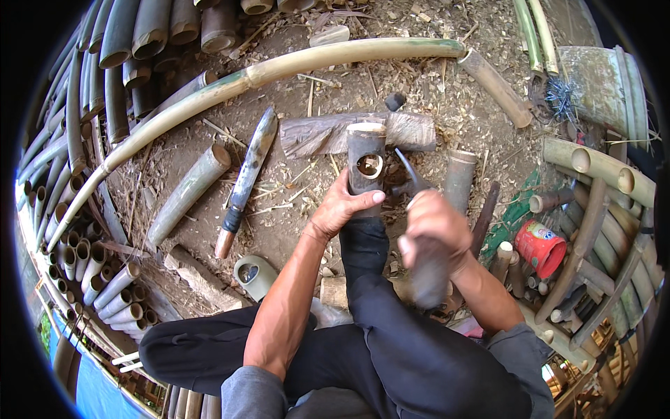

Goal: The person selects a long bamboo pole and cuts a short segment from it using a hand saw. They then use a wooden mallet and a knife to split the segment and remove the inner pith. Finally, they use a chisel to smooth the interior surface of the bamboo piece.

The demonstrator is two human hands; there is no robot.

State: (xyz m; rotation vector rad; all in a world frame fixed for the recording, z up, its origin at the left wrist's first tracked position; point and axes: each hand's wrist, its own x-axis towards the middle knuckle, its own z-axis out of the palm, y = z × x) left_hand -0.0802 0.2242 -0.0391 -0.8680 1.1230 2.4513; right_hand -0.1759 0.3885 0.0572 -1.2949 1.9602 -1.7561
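A short dark bamboo tube (366, 180) with a round hole cut in its upper side lies with its far end on a weathered split log (307, 135). My left hand (347, 202) is closed around its left side, thumb across the top below the hole. My foot in a black sock (363, 244) is against the tube's near end. My right hand (438, 223), smeared by motion, grips a hand adze with a thick dark handle (430, 274). The adze's narrow curved blade (405, 165) is just right of the tube, apart from the hole.
A long knife (252, 164) lies left of the log. Cut bamboo pieces (188, 192) lie about, with a long pale bamboo pole (300, 66) arching beyond. Bamboo stacks (77, 105) stand at left. At right are a red tub (540, 248) and a bamboo frame (583, 244). Chips litter the ground.
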